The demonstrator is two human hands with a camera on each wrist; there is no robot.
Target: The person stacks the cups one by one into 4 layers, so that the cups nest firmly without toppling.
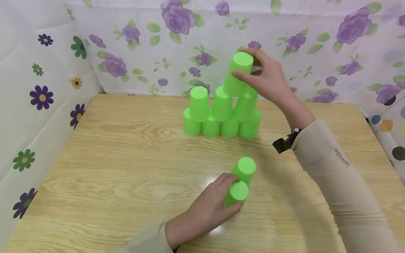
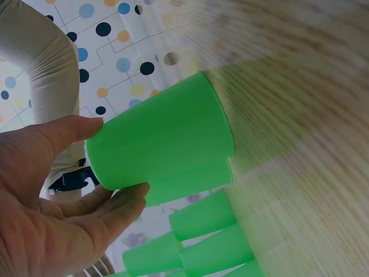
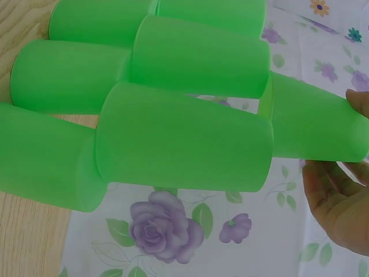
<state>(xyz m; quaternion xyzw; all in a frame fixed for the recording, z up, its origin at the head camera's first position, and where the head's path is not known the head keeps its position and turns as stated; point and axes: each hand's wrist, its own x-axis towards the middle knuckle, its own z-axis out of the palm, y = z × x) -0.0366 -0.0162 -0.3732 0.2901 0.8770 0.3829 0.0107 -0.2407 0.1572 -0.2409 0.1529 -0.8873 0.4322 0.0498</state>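
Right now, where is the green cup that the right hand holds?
In the head view, the top cup is at the top of the cup pyramid, right of its centre, gripped by the right hand near the floral backdrop.

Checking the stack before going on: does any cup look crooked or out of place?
The top cup, held by the right hand, sits tilted above the pyramid. Nothing looks fallen or damaged.
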